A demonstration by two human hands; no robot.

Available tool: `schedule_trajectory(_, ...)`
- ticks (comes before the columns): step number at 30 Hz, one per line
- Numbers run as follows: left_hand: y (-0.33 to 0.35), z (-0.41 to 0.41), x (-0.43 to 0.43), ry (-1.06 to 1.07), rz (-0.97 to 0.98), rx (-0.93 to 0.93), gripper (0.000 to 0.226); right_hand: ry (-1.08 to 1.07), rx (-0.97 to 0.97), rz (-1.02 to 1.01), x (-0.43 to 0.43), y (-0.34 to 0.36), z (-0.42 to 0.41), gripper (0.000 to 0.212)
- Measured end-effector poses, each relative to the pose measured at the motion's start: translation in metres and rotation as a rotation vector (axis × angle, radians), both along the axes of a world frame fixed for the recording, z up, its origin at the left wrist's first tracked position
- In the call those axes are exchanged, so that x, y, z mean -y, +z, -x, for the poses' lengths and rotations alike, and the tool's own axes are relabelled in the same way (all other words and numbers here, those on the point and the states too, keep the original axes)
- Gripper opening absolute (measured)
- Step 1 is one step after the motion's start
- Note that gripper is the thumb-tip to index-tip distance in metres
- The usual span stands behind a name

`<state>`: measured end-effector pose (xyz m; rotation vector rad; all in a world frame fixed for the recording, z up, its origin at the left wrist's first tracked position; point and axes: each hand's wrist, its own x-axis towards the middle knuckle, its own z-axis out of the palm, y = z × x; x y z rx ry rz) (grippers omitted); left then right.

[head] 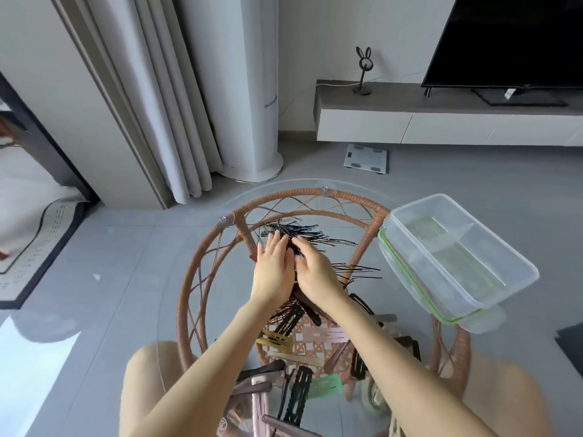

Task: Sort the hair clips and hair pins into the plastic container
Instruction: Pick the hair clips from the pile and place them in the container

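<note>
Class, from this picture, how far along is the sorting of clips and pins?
Done: nothing, the plastic container looks empty. In hand: left hand and right hand gather a bunch of black hair pins. Remaining: the scattered pins and all the hair clips on the glass table.

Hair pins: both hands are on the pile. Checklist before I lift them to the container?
1. Grip: ok; fingers of the right hand curl on a bundle of hair pins, left hand presses against it.
2. Pile gathered: not ok; many pins lie fanned beyond both hands.
3. Plastic container open, compartments empty: ok.
4. Container steady: cannot tell; it rests on its green-rimmed lid at the glass table right side.
5. Hair clips kept apart: ok; they lie nearer the person.
</note>
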<state>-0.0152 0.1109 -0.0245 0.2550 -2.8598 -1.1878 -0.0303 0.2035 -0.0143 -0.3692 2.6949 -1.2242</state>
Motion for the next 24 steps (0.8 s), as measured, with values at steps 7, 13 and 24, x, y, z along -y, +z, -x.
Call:
schedule_trajectory(7, 0.008, -0.033, 0.028, 0.02, 0.07, -0.101, 0.044, -0.122, -0.092, 0.077, -0.085, 0.026, -0.039, 0.034)
schedule_trajectory(13, -0.001, -0.117, 0.059, -0.098, 0.215, 0.029, 0.074, -0.069, -0.105, -0.113, -0.163, 0.011, -0.11, 0.038)
schedule_trajectory(24, -0.019, -0.159, -0.024, -0.082, 0.296, -0.056, 0.071, -0.235, -0.243, -0.106, -0.101, -0.033, -0.155, 0.061)
